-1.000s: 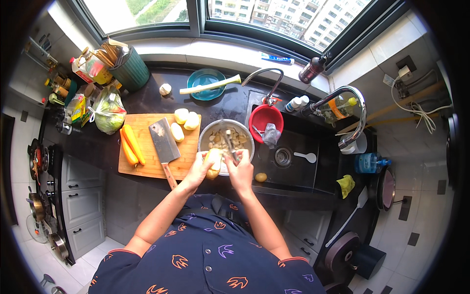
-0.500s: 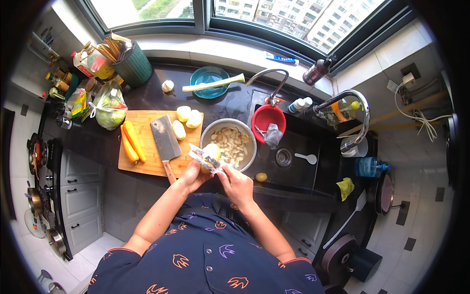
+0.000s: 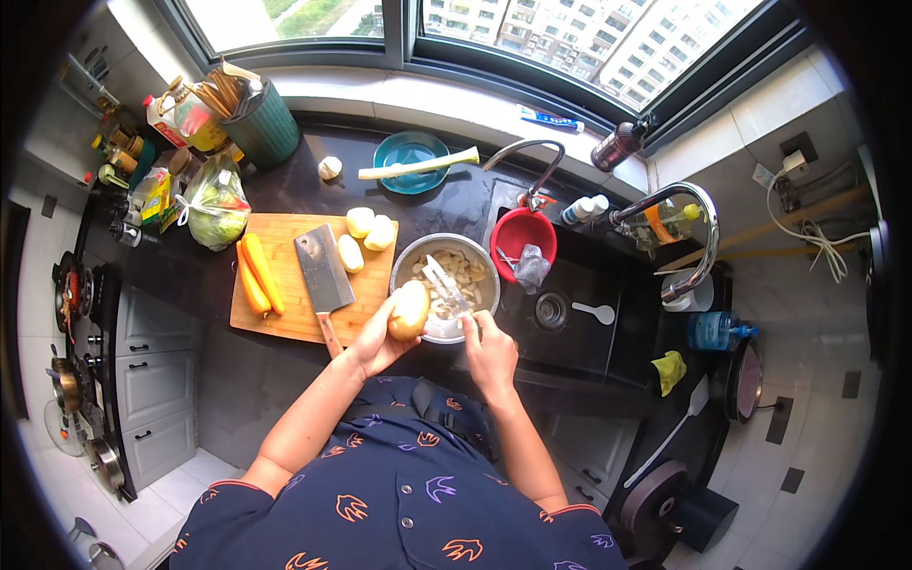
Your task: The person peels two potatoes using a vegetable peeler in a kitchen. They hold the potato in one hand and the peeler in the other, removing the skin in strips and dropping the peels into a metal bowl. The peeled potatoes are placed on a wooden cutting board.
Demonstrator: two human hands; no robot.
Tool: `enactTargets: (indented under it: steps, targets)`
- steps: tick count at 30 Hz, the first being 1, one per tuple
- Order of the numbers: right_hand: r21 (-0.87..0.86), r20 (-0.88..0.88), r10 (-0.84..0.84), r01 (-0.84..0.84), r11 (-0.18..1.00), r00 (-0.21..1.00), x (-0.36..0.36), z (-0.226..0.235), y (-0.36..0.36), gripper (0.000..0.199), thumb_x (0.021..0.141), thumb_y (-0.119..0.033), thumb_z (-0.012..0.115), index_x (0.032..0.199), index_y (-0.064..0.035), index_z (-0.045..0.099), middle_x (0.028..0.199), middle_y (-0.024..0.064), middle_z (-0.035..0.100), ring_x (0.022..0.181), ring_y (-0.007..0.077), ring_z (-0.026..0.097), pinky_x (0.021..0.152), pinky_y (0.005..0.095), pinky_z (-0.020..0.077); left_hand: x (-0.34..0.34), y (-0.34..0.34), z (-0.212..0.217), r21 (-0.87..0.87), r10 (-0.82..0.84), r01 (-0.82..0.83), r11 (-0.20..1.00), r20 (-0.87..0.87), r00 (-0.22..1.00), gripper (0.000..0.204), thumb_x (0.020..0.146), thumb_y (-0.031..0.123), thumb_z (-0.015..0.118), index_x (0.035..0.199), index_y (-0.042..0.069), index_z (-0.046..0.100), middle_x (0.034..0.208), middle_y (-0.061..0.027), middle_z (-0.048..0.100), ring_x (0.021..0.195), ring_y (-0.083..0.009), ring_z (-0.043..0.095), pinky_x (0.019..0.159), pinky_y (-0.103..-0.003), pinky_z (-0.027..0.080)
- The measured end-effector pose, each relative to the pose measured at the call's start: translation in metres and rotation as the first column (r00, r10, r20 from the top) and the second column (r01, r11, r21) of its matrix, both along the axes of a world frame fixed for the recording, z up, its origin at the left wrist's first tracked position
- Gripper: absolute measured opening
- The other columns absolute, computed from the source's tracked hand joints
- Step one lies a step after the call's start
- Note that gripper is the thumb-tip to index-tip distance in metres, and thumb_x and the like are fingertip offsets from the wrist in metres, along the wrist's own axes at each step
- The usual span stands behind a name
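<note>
- Left hand (image 3: 375, 340) closed around a potato (image 3: 409, 310), thumb and fingers cupping its lower half, held just above the near rim of the steel bowl (image 3: 407, 264).
- Right hand (image 3: 487, 350) wrapped shut on a peeler (image 3: 445, 285), blade end pointing out over the bowl, close beside the potato.
- Best done with the potato gripped firmly at one end, fingers kept out of the blade's path, and turned a little after each stroke.
- Better kept over the bowl, so peelings drop in among the pale scraps already there.
- Potato: oval, smooth, yellowish-tan, probably slippery once wet.
- Bowl: round, shiny metal, thin-walled.
- Cutting board (image 3: 285, 323): flat pale wood, bearing a broad steel cleaver (image 3: 322, 270), two orange carrots (image 3: 256, 275), and three peeled pale potatoes (image 3: 367, 233).
- Sink (image 3: 608, 285): dark, matte, just right of the bowl, with a red plastic bowl (image 3: 523, 237) inside.
</note>
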State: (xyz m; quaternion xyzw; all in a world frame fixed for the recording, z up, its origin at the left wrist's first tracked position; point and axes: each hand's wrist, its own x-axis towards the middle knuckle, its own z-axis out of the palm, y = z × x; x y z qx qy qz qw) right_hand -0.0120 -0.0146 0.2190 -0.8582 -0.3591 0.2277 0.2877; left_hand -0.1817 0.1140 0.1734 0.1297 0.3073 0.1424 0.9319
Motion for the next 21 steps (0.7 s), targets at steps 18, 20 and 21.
enactTargets:
  steps: [18, 20, 21]
  targets:
    - [-0.268, 0.063, -0.011, 0.027, 0.963, 0.998, 0.019, -0.041, -0.010, 0.034, 0.098, -0.046, 0.055, 0.104, -0.0154, 0.068, 0.085, 0.0202, 0.072, 0.084, 0.0411, 0.070, 0.071, 0.0513, 0.0542, -0.004, -0.002, 0.008, -0.010, -0.023, 0.024, 1.000, 0.012, 1.000, 0.052, 0.106, 0.047, 0.041, 0.138, 0.006, 0.049, 0.111, -0.0125, 0.066, 0.090, -0.0181, 0.066, 0.076, -0.030, 0.058]
    - [-0.210, 0.068, -0.030, 0.043, 0.977, 0.997, 0.014, -0.027, -0.012, 0.033, 0.099, -0.045, 0.054, 0.101, -0.0144, 0.067, 0.084, 0.0196, 0.072, 0.083, 0.0412, 0.070, 0.069, 0.0513, 0.0537, -0.004, 0.003, 0.005, -0.010, 0.015, -0.015, 1.000, -0.013, 1.000, 0.053, 0.106, 0.047, 0.042, 0.138, 0.006, 0.049, 0.112, -0.0121, 0.066, 0.092, -0.0185, 0.067, 0.077, -0.030, 0.058]
    - [-0.156, 0.060, -0.027, 0.036, 0.987, 0.998, 0.010, -0.018, -0.012, 0.032, 0.099, -0.044, 0.054, 0.100, -0.0139, 0.066, 0.083, 0.0193, 0.071, 0.082, 0.0413, 0.070, 0.069, 0.0513, 0.0535, -0.001, 0.005, 0.005, -0.036, 0.025, -0.025, 0.999, -0.004, 1.000, 0.053, 0.106, 0.047, 0.042, 0.138, 0.006, 0.049, 0.113, -0.0120, 0.066, 0.092, -0.0187, 0.067, 0.077, -0.031, 0.059]
